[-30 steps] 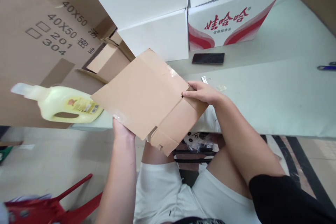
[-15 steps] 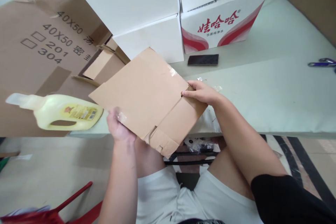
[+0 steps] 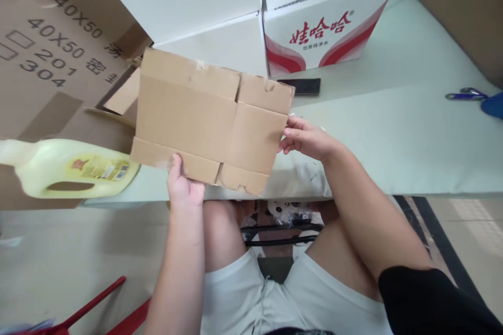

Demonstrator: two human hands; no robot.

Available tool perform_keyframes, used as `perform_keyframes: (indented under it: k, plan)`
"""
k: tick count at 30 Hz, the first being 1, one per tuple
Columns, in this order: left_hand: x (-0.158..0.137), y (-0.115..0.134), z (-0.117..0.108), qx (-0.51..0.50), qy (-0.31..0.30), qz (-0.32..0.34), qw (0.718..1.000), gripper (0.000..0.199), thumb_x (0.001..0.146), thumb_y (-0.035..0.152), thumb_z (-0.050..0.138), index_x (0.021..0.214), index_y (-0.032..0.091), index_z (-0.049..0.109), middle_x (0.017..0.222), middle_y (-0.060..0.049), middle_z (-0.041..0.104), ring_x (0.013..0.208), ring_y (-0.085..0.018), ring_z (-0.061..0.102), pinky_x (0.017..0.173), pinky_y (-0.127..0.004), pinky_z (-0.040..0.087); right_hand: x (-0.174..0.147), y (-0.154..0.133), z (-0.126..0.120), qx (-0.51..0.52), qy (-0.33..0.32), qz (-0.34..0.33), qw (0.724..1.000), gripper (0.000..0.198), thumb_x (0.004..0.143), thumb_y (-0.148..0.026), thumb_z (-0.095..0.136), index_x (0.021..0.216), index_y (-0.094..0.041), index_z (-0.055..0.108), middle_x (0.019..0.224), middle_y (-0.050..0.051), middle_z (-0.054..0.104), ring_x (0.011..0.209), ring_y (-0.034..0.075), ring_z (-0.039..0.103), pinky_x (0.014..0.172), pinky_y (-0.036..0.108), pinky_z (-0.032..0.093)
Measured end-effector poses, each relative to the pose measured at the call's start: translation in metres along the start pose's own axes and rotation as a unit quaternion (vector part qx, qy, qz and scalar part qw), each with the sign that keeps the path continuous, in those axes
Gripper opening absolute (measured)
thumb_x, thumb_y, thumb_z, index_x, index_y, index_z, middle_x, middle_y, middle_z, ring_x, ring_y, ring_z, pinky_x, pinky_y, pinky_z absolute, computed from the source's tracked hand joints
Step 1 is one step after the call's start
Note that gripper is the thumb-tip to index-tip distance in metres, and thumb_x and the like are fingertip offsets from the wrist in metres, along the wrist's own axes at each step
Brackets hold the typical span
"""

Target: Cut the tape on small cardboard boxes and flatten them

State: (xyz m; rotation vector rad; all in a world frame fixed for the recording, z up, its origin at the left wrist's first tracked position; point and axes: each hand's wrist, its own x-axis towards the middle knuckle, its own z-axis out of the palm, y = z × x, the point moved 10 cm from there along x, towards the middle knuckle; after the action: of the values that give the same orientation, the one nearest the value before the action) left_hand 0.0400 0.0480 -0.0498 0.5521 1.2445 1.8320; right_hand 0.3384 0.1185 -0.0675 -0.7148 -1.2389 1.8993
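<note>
Just right of the pale-yellow plastic bottle [image 3: 106, 175], the bare left hand [image 3: 185, 187] grasps a flattened brown cardboard box [image 3: 186, 118]; the bare right hand [image 3: 308, 141], loosely unclenched, is by its edge farthest from the bottle, contact unclear.

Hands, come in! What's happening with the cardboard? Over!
Left hand gripping cardboard by near edge. Right hand loosely open by its right edge. Yellow bottle close on the left.

The carton [image 3: 186, 118] is matt cardboard, the bottle [image 3: 66, 165] smooth plastic.
</note>
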Motion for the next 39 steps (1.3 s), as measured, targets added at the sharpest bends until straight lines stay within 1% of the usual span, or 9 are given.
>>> perform_keyframes:
  k: [6,9,16,19,22,25,32,36,39]
  plan:
    - [0.014,-0.010,0.036,-0.006,-0.050,-0.010,0.999,0.018,0.093,0.036,0.068,0.100,0.021,0.076,0.115,-0.005,0.081,0.127,-0.021,0.068,0.109,-0.031,0.055,-0.003,0.029,0.016,-0.081,-0.038,0.075,0.993,0.050,0.064,-0.046,0.092,0.103,-0.019,0.076,0.108,0.009,0.079,0.087,0.019,0.074,0.066,0.026,0.062]
    - [0.025,-0.017,0.051,-0.003,-0.086,-0.020,0.996,0.024,0.086,0.040,0.077,0.101,0.022,0.076,0.117,-0.005,0.080,0.127,-0.023,0.068,0.107,-0.032,0.057,-0.001,0.039,0.008,-0.055,0.024,0.082,0.995,0.054,0.066,-0.052,0.090,0.108,-0.021,0.076,0.117,0.010,0.078,0.100,0.024,0.074,0.079,0.035,0.065]
    - [0.037,-0.057,0.051,-0.038,-0.158,-0.155,0.974,0.034,0.075,0.052,0.077,0.090,0.022,0.074,0.090,-0.004,0.081,0.077,-0.021,0.078,0.063,-0.027,0.063,-0.010,0.004,-0.025,-0.030,0.222,-0.080,0.971,0.058,0.066,-0.056,0.089,0.111,-0.025,0.071,0.122,0.009,0.076,0.124,0.029,0.068,0.113,0.048,0.052]
    - [0.033,-0.062,0.050,-0.029,-0.187,-0.191,0.963,0.039,0.073,0.052,0.075,0.092,0.019,0.075,0.089,-0.007,0.080,0.069,-0.020,0.077,0.058,-0.026,0.061,-0.040,-0.030,-0.051,-0.038,0.379,-0.179,0.907,0.059,0.060,-0.054,0.089,0.107,-0.026,0.067,0.120,0.009,0.075,0.125,0.031,0.066,0.104,0.051,0.057]
    - [0.027,-0.064,0.059,-0.043,-0.211,-0.209,0.954,0.035,0.073,0.051,0.073,0.088,0.019,0.073,0.080,-0.004,0.078,0.066,-0.018,0.077,0.060,-0.025,0.061,-0.095,-0.054,-0.075,-0.064,0.552,-0.257,0.791,0.057,0.055,-0.045,0.086,0.102,-0.028,0.060,0.126,0.009,0.072,0.126,0.034,0.066,0.086,0.053,0.063]
    - [0.023,-0.066,0.076,-0.058,-0.236,-0.221,0.944,0.036,0.072,0.052,0.074,0.085,0.019,0.072,0.078,-0.003,0.077,0.065,-0.017,0.076,0.059,-0.024,0.060,-0.154,-0.059,-0.091,-0.126,0.671,-0.262,0.682,0.057,0.050,-0.029,0.082,0.100,-0.032,0.054,0.128,0.008,0.071,0.122,0.032,0.069,0.077,0.050,0.064]
    - [0.027,-0.062,0.092,-0.083,-0.277,-0.213,0.933,0.038,0.075,0.055,0.071,0.086,0.019,0.071,0.078,-0.002,0.075,0.067,-0.018,0.077,0.062,-0.026,0.061,-0.225,-0.061,-0.127,-0.257,0.774,-0.128,0.564,0.038,0.058,-0.019,0.071,0.087,-0.032,0.049,0.121,0.010,0.076,0.117,0.032,0.074,0.080,0.046,0.066]
    - [0.030,-0.064,0.093,-0.092,-0.277,-0.221,0.930,0.040,0.071,0.056,0.075,0.085,0.018,0.071,0.075,-0.001,0.075,0.065,-0.016,0.076,0.061,-0.024,0.060,-0.210,-0.096,-0.164,-0.260,0.811,-0.118,0.511,0.047,0.065,0.006,0.059,0.087,-0.030,0.040,0.122,0.009,0.075,0.108,0.024,0.077,0.087,0.044,0.066]
    - [0.032,-0.066,0.093,-0.087,-0.272,-0.223,0.932,0.040,0.071,0.055,0.076,0.085,0.018,0.071,0.075,-0.002,0.075,0.064,-0.016,0.076,0.060,-0.024,0.059,-0.172,-0.139,-0.203,-0.273,0.814,-0.083,0.507,0.049,0.072,0.013,0.055,0.095,-0.028,0.042,0.140,0.014,0.066,0.115,0.018,0.074,0.090,0.043,0.065]
